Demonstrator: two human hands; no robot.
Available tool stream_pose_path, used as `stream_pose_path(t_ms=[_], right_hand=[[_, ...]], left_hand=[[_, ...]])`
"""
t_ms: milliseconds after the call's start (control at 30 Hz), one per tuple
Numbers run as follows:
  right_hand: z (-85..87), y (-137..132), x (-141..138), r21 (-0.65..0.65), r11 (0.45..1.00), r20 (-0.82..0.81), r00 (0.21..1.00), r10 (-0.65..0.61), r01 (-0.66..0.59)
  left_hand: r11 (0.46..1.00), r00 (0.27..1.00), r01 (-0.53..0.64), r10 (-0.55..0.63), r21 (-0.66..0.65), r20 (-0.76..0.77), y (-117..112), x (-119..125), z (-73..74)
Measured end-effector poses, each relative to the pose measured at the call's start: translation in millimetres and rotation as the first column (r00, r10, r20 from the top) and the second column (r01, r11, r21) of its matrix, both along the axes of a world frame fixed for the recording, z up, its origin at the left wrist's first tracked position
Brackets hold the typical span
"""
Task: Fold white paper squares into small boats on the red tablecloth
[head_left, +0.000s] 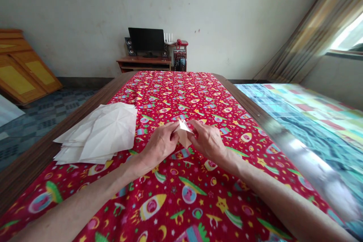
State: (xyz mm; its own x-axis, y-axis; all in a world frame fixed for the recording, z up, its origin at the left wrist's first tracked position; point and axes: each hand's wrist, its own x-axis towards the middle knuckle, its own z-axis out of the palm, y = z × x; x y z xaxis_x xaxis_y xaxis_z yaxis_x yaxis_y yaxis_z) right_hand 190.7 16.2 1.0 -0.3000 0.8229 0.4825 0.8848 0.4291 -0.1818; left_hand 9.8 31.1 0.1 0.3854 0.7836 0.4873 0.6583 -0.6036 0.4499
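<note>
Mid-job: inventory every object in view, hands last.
folded paper: 1, white, between hands
paper pile: 1, white, cloth's left
cloth: 1, patterned red, on table
table: 1, brown, under cloth
monitor: 1, black, on stand
speakers: 2, dark, flanking monitor
stand: 1, brown, far wall
telephone: 1, red, monitor's right
router: 1, white, beside telephone
case: 1, dark, below telephone
cabinet: 1, orange-yellow, left
cut-off objects: 2, white, left edge
bedding: count unclear, multicoloured, right
curtain: 1, beige, right
window: 1, bright, right edge
left hand, right hand: 1 each, bare, gripping paper

A pale wall (pixel 227 19) rises behind a black monitor (pixel 146 39), with a curtained window (pixel 347 36) lighting the right.
</note>
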Motion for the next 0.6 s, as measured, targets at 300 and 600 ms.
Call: stream_pose_path(t_ms=[300, 600], right_hand=[[4.9, -0.2, 1.8, -0.211, 0.976, 0.091, 0.996, -0.025, 0.044], [-7.6, 1.8, 8.1, -0.16, 0.987, 0.307, 0.949, 0.073, -0.024]], left_hand=[[0.996, 0.992, 0.089, -0.09, -0.018, -0.089, 1.0, -3.8, -13.5], [0.997, 0.895, 0.074, -0.05, 0.036, -0.443, -1.6, -12.5, -11.2]])
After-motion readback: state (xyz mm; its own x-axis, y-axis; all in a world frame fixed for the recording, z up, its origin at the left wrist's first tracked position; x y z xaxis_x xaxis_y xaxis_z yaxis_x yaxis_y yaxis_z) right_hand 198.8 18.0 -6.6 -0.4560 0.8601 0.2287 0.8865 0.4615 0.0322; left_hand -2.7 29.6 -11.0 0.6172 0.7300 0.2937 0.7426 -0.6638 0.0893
